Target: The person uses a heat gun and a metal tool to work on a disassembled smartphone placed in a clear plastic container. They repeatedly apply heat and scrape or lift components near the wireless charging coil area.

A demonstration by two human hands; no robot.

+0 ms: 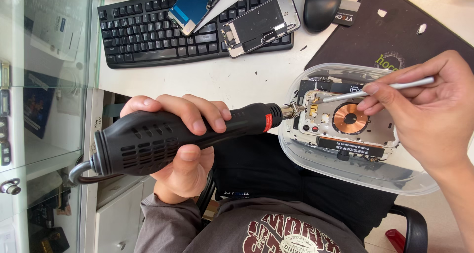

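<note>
My left hand (182,149) grips a black hot-air gun (163,137) by its body, nozzle pointing right at an opened phone housing (345,122) with a copper coil. The housing lies in a clear plastic tray (345,169) at the desk's edge. My right hand (424,109) holds a thin silver tool (385,89), its tip touching the housing's upper left corner near the nozzle.
A black keyboard (148,35) at the back carries a phone screen (195,6) and another phone frame (259,24). A black mouse (322,5) and a dark mat (395,30) lie at the right. Glass shelving (44,85) stands at the left.
</note>
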